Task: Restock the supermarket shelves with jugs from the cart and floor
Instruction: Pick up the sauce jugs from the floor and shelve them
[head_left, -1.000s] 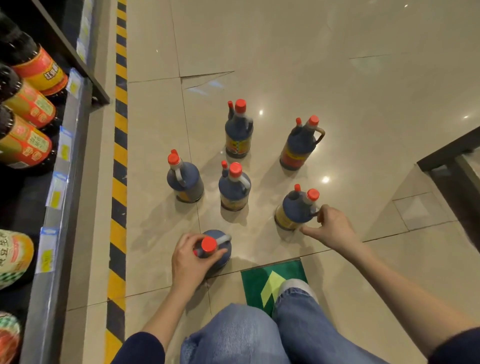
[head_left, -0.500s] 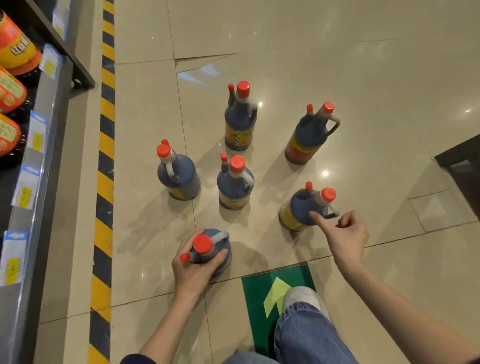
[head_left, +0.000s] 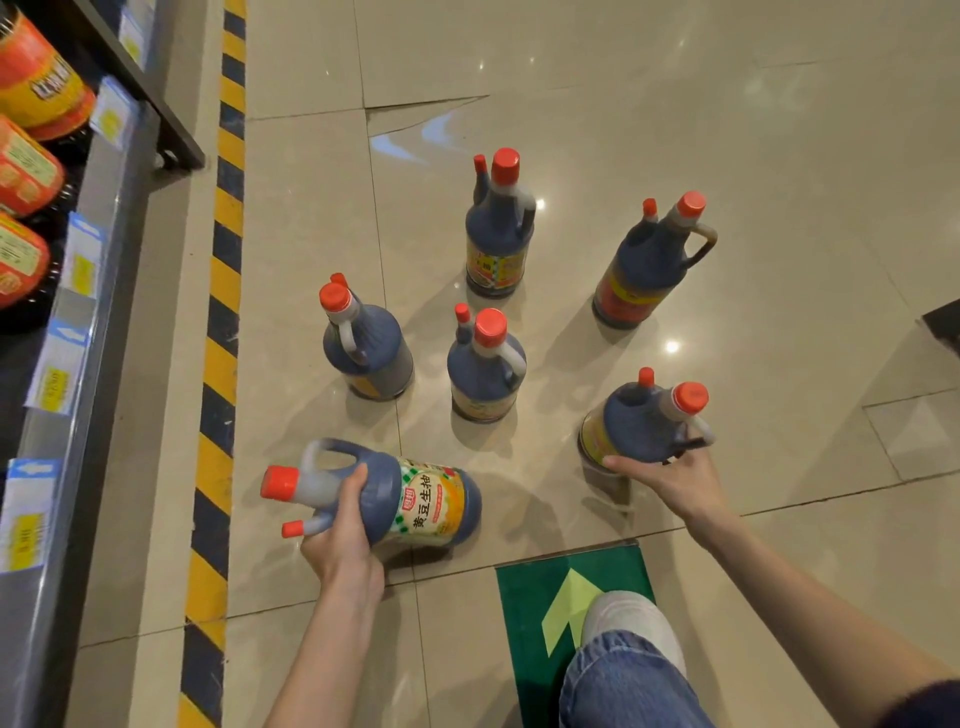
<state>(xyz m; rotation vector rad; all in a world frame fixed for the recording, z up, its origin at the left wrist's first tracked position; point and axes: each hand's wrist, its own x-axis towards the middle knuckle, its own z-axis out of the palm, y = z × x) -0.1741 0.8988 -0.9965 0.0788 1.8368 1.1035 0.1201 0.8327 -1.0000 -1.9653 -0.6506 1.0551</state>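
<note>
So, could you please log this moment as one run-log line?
left hand: grips tipped left jug near neck | right hand: grips tilted right jug at handle | four other jugs: upright on floor

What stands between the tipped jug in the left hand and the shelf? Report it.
Nothing visible does: only bare floor and the striped tape lie between the tipped jug in the left hand and the shelf.
</note>
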